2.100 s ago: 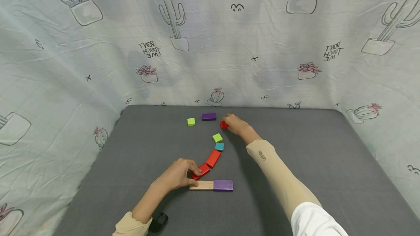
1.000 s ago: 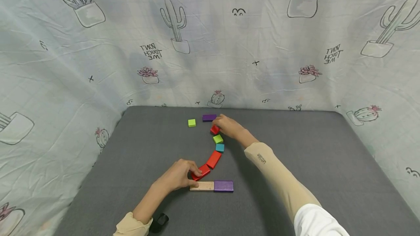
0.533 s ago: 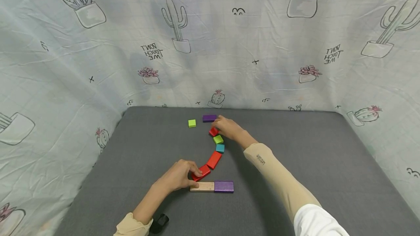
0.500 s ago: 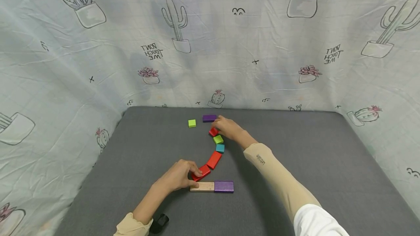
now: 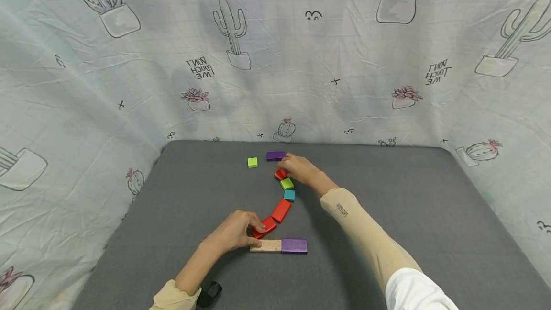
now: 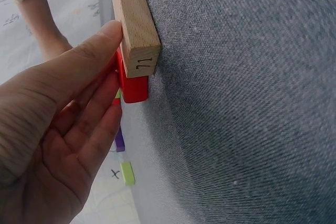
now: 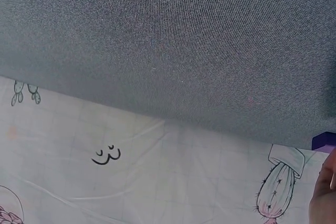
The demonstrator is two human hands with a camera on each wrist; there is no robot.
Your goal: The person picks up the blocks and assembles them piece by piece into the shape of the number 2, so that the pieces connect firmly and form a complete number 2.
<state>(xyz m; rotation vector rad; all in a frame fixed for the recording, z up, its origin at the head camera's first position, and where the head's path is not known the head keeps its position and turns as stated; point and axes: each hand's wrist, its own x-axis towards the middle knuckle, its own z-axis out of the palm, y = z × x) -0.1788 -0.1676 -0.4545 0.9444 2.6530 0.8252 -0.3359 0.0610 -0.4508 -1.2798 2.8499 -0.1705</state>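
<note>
In the head view, small painted wooden blocks form a curved row on the grey table. My left hand point(image 5: 234, 229) holds a red rectangular block point(image 5: 269, 224) at the row's near end. Its thumb touches a natural wood block point(image 5: 269, 247), stamped 71 in the left wrist view, which lies end to end with a purple block point(image 5: 294, 246). At the far end my right hand point(image 5: 301, 167) pinches a small red block point(image 5: 280, 174), partly hidden by the fingers. Between the hands lie a lime block point(image 5: 287, 183), a blue block point(image 5: 289, 195) and another red rectangular block point(image 5: 281, 211).
Near the back edge of the grey table point(image 5: 387, 214) lie a second purple block point(image 5: 275, 156) and a second lime block point(image 5: 252, 162). A cactus-print curtain point(image 5: 280, 51) hangs behind. A black device point(image 5: 209, 294) sits by my left sleeve.
My right hand has brought the small red block left and nearer, beside the lime block in the row; over the last half second it stays there. My left hand has not moved.
</note>
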